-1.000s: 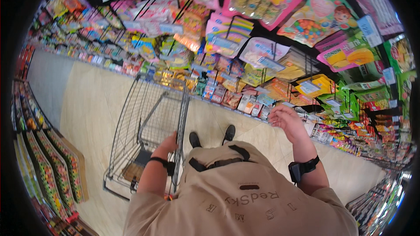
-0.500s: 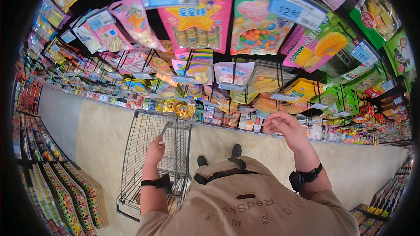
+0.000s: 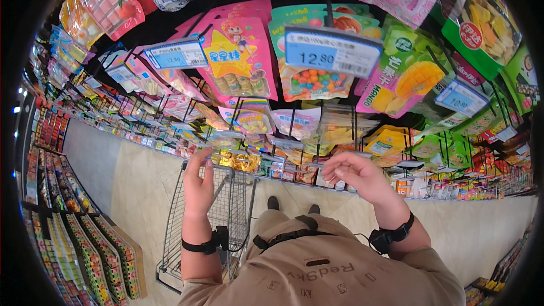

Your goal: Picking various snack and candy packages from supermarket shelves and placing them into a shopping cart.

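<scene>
My left hand [image 3: 199,186] is raised over the shopping cart [image 3: 182,224], off its handle. Its fingers point up and stand apart, with nothing seen in them. In front of the snack rack hovers my right hand [image 3: 356,174], palm turned inward, its fingers loosely bent and holding nothing. Above the hands hang a pink candy bag with a yellow star [image 3: 235,59], a green and pink bag of colourful candy balls [image 3: 314,82] and a pink and green bag picturing mango [image 3: 405,73]. Neither hand touches a bag.
Blue and white price tags [image 3: 333,51] stick out on hooks ahead of the bags. Gold-wrapped packs [image 3: 238,160] sit low on the rack. Tiered shelves [image 3: 99,255] of packaged goods stand to my left, and another shelf [image 3: 487,283] is behind on the right. Pale floor tiles [image 3: 144,187] surround the cart.
My left hand has left the cart and risen toward the rack. My right hand has moved slightly left. The view has shifted, bringing more of the upper bags into sight.
</scene>
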Available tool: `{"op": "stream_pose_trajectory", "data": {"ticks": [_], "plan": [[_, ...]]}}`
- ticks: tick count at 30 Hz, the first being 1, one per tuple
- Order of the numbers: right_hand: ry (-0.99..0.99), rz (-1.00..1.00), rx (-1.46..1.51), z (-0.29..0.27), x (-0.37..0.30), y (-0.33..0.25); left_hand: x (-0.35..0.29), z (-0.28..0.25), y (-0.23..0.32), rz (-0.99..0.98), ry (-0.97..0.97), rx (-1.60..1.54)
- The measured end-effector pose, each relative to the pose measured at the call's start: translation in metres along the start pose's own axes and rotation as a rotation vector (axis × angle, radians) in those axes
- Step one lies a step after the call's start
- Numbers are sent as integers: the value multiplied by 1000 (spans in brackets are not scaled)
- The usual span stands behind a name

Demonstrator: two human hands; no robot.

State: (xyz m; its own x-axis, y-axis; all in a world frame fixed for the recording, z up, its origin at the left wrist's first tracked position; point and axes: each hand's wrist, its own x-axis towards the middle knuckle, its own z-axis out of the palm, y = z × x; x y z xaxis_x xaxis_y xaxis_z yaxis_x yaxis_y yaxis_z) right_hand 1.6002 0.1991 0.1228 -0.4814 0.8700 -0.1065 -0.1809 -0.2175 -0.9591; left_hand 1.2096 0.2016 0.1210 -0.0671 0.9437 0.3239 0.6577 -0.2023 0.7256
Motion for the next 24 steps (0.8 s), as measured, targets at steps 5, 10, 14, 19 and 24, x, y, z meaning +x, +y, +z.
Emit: {"op": "stream_pose_trajectory", "data": {"ticks": [5, 10, 14, 19, 24], "plan": [[23, -46, -95, 23, 34, -18, 46, -5, 17, 54, 7, -151], [114, -220, -156, 51, 79, -30, 92, 2, 14, 111, -52, -332], [224, -369, -326, 67, 114, -39, 116, 8, 4, 165, -83, -344], [288, -393, -347, 79, 148, -30, 132, 13, -9, 194, -197, -403], [421, -391, -349, 86, 167, -18, 147, 16, -22, 249, -138, -373]]}}
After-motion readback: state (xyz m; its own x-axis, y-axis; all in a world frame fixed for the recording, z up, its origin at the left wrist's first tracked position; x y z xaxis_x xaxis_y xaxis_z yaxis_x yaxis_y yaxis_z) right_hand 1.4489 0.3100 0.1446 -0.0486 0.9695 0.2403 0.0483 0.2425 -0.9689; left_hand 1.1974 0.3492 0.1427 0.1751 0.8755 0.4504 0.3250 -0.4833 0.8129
